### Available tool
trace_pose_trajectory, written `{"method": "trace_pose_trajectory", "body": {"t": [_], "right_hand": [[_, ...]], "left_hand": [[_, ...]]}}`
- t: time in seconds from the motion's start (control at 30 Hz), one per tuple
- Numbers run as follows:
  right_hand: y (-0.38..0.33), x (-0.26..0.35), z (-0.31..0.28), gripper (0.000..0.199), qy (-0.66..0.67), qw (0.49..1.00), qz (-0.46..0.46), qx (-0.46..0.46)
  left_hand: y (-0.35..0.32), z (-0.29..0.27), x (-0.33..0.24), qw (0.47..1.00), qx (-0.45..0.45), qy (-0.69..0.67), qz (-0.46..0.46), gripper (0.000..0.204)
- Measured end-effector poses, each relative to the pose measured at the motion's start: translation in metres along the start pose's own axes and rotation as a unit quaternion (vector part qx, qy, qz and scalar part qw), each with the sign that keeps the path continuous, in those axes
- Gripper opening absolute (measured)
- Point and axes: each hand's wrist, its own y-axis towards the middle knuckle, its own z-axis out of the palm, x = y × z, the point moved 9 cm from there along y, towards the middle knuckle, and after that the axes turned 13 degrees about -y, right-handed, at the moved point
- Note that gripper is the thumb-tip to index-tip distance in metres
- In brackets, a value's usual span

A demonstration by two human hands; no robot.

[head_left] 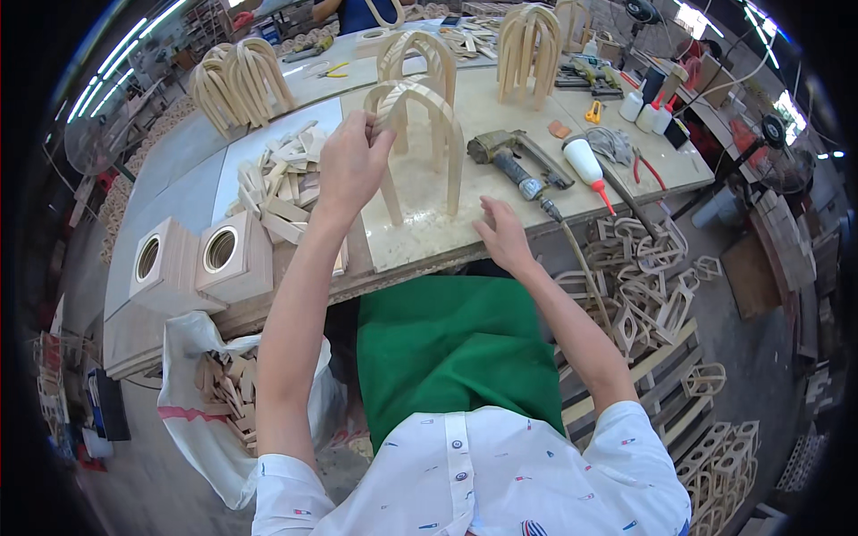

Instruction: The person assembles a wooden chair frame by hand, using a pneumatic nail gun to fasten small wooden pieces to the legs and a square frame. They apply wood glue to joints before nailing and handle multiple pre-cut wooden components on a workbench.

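Observation:
My left hand (pixel 357 163) is closed on the upper left curve of a pale bentwood arch (pixel 454 156), whose legs stand on the table. A little below its right leg, over the table's front edge, my right hand (pixel 507 234) is held open with nothing in it. Right behind stands a similar arched wood frame (pixel 440 54). To the right of the arch lies a pneumatic nail gun (pixel 514 165) with its hose. A white glue bottle (pixel 583 163) with a red tip rests beyond it.
Wood offcuts (pixel 286 179) are heaped left of my forearm, near two wooden boxes with round holes (pixel 234 255). More arches (pixel 529 54) stand at the back. A sack of scraps (pixel 192 429) sits below the table, and wooden frames (pixel 657 295) pile up at right. Another person (pixel 362 16) is across.

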Motion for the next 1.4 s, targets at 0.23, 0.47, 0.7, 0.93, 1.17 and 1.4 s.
{"method": "trace_pose_trajectory", "body": {"t": [0.23,0.47,0.7,0.93,1.17,1.4], "right_hand": [[0.015,0.01,0.029,0.047,0.039,0.997,0.063,0.032],[0.022,0.015,0.029,0.023,0.014,0.997,0.07,0.019],[0.022,0.0,0.027,0.025,0.024,0.993,0.116,0.005],[0.019,0.008,0.03,0.019,0.055,0.993,0.093,-0.053],[0.022,0.013,0.025,0.012,-0.018,0.997,0.023,-0.066],[0.037,0.024,0.033,0.016,0.05,0.997,-0.012,-0.059]], "left_hand": [[0.003,0.004,0.01,0.999,0.009,-0.04,0.023,0.031],[-0.023,0.026,0.04,0.993,0.105,0.031,-0.048,0.033],[-0.026,-0.013,0.071,0.986,0.119,-0.066,-0.1,0.032],[-0.089,-0.056,0.124,0.944,0.194,0.18,-0.196,0.041],[-0.123,-0.026,0.144,0.912,0.223,0.241,-0.248,0.048],[-0.121,-0.046,0.145,0.915,0.175,0.252,-0.263,0.035]]}}
